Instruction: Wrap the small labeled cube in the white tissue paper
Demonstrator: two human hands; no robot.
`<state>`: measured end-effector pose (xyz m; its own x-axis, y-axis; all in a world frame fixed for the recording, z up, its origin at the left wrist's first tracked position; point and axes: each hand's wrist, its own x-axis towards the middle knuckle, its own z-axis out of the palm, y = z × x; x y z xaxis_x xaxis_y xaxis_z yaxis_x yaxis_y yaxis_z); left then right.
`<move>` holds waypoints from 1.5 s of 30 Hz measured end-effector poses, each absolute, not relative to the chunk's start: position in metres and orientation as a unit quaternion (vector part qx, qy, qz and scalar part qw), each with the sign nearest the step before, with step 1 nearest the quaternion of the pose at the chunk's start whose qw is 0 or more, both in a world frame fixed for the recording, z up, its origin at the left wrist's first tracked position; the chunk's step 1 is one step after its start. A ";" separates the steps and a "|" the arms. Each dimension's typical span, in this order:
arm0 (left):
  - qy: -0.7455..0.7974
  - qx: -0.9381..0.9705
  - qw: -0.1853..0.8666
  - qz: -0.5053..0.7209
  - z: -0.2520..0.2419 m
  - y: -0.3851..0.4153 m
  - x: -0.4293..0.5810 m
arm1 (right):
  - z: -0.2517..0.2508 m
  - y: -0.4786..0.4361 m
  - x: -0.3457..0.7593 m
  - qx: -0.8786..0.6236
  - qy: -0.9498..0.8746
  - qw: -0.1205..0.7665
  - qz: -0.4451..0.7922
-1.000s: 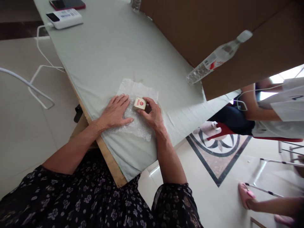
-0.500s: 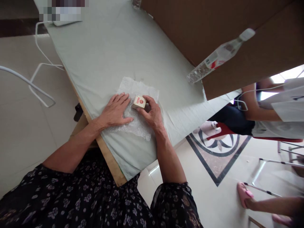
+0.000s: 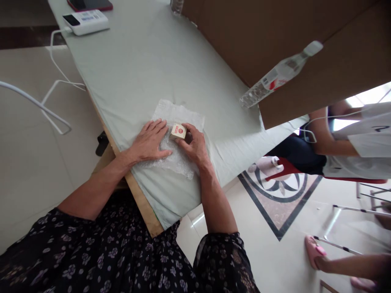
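Note:
A sheet of bubble wrap lies on the pale green cloth of the table, near its front corner. My left hand rests flat on the left part of the sheet, fingers spread, holding nothing. On top of the wrap is a small cream-coloured box with a red round mark and red print. My right hand grips this box from its right side, between thumb and fingers. The underside of the box is hidden.
A brown cardboard panel stands at the right, with a clear plastic bottle before it. A white device with a cable and a dark flat device lie at the far left. Another person's arm is at the right.
The camera view has shifted slightly. Both hands and the small box keep nearly the same place on the bubble wrap.

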<state>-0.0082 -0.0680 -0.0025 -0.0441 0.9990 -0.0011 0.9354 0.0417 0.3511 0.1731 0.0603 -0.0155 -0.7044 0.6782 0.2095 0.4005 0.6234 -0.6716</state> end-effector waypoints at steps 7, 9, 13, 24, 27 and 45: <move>0.705 0.658 0.123 0.234 -0.005 -0.071 -0.018 | 0.010 0.042 0.195 -0.315 -0.869 0.289 0.251; 0.702 0.636 0.122 0.296 -0.004 -0.073 -0.023 | 0.020 0.026 0.209 -0.296 -0.885 0.272 0.234; 0.689 0.611 0.124 0.369 -0.004 -0.073 -0.026 | 0.019 -0.008 0.227 -0.187 -0.951 0.153 0.193; 0.604 0.606 0.266 0.443 0.018 -0.086 -0.033 | 0.015 -0.007 0.207 -0.261 -0.913 0.237 0.204; 0.590 0.647 0.297 0.380 0.036 -0.090 -0.032 | 0.025 0.010 0.203 -0.294 -0.884 0.241 0.273; 0.711 0.479 0.239 0.456 0.042 -0.035 -0.006 | 0.034 0.057 0.192 -0.365 -0.794 0.304 0.378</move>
